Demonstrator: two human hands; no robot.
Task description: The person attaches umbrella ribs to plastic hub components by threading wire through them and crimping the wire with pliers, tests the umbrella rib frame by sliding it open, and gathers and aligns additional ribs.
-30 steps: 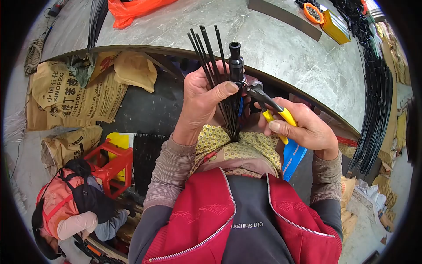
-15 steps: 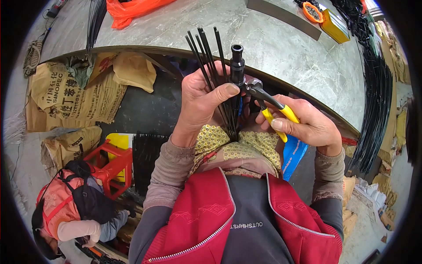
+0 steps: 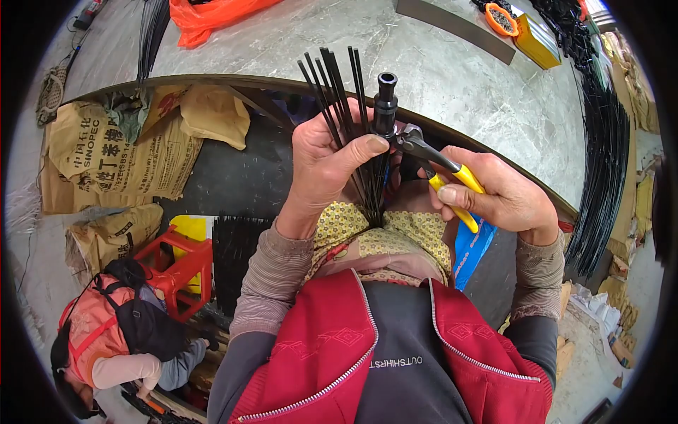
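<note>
Left hand (image 3: 321,159): gripping black rods (image 3: 337,92) and black fitting (image 3: 385,106), near edge of desk (image 3: 452,85). Right hand (image 3: 501,191), at its 4 o'clock: clenched round yellow-handled pliers (image 3: 438,159), head at the fitting's base.

Counting two hands at work in the centre: one left hand (image 3: 321,166), one right hand (image 3: 505,198). One pair of pliers (image 3: 427,150) is showing, its yellow handles numbering two. One black fitting (image 3: 385,109) is standing upright at centre. Black rods (image 3: 329,92) are crowding beside it, several, overlapping too much for a sure count.

Upper right: one orange bowl (image 3: 492,25), one yellow tin (image 3: 534,46), one curved dark strip (image 3: 455,30) are lying on one tabletop (image 3: 296,42). Upper left: one orange plastic bag (image 3: 201,22) is resting.

Lower left: one red stool (image 3: 191,265) is standing; one other person (image 3: 106,321) is bending, wearing one black backpack (image 3: 145,321).
</note>
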